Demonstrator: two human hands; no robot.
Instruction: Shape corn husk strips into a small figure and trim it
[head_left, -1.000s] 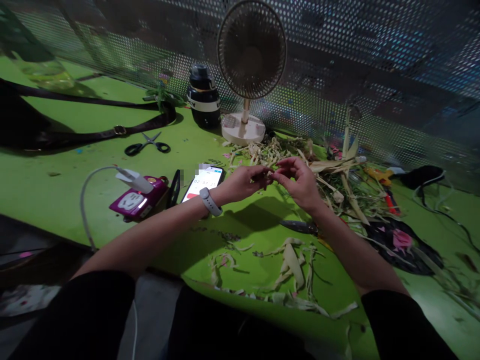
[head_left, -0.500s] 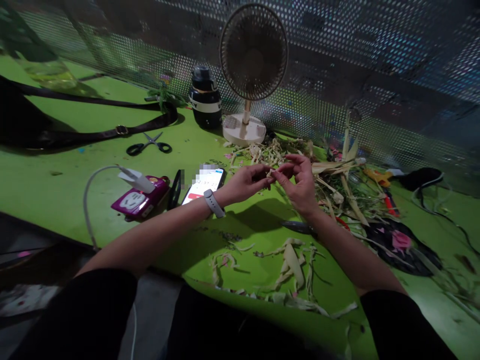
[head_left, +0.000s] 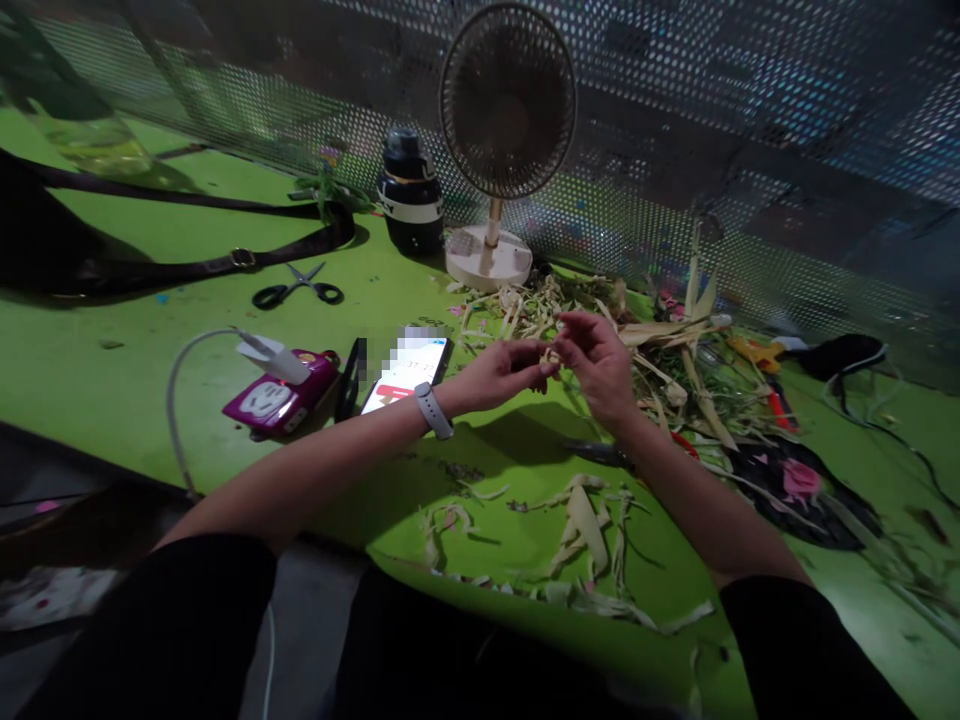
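Both hands meet above the middle of the green counter (head_left: 112,360). The left hand (head_left: 499,375), with a pale watch band (head_left: 433,410) at the wrist, has its fingers (head_left: 541,368) closed in a pinch on one end of a small pale leaf strip (head_left: 551,355). The right hand (head_left: 600,365) comes in from the other side, thumb and forefinger nipped onto the same strip, the other fingers (head_left: 581,322) curled loosely above. The strip is held in the air between the two sets of fingertips, clear of the counter, in front of a heap of dried leaves (head_left: 675,370) that spreads toward the far right.

More pale scraps (head_left: 585,530) lie along the near edge, between the forearms. A dark-handled tool (head_left: 596,452) lies on the counter just beside the right forearm. Just beside the left wrist a phone (head_left: 405,368) lies face up with its screen lit, and next to it a magenta gadget (head_left: 276,400) with a white cable (head_left: 176,400) that loops toward the near left edge. Black scissors (head_left: 298,290) lie farther back, near a dark strap (head_left: 187,268). Along the far edge, against the perforated screen (head_left: 750,150), stand a small fan (head_left: 508,100) and a dark bottle (head_left: 410,205), just beside each other.
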